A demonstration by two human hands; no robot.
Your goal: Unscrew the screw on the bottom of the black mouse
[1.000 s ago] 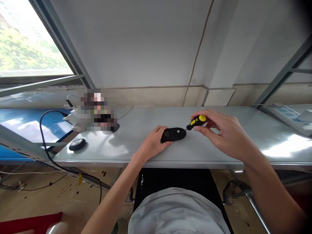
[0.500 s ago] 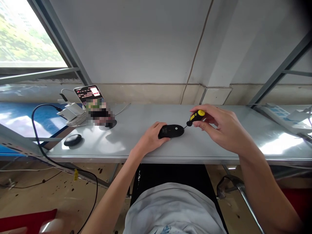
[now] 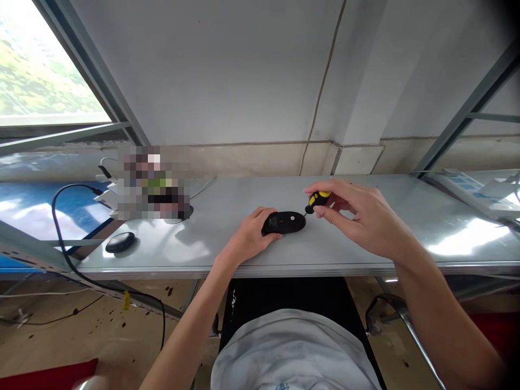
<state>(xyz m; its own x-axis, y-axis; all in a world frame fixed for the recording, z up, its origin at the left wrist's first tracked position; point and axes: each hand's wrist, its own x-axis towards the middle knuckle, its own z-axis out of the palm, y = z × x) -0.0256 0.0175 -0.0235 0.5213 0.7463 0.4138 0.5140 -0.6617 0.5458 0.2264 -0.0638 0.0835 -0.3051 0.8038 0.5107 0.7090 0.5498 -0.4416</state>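
Note:
A black computer mouse [image 3: 283, 222] lies underside up on the grey table, with small print and a pale round spot showing. At its left end my left hand [image 3: 252, 233] is closed around it, thumb on the near side and fingers on the far side. My right hand [image 3: 353, 214] pinches a short screwdriver [image 3: 316, 200] with a yellow and black handle. The screwdriver is tilted, its thin tip at the right end of the mouse. Whether the tip sits in a screw is too small to tell.
Over to the left, a rounded black piece [image 3: 121, 242] lies on the table [image 3: 239, 189]. Behind it stand blurred-out items on a dark round base [image 3: 187, 212], beside white chargers. A black cable [image 3: 60, 233] hangs over the left frame. Papers [image 3: 463, 184] lie far right.
My right hand and the screwdriver have shifted slightly left and down, closer to the end of the mouse. My left hand still holds the mouse. The camera view has shifted a little.

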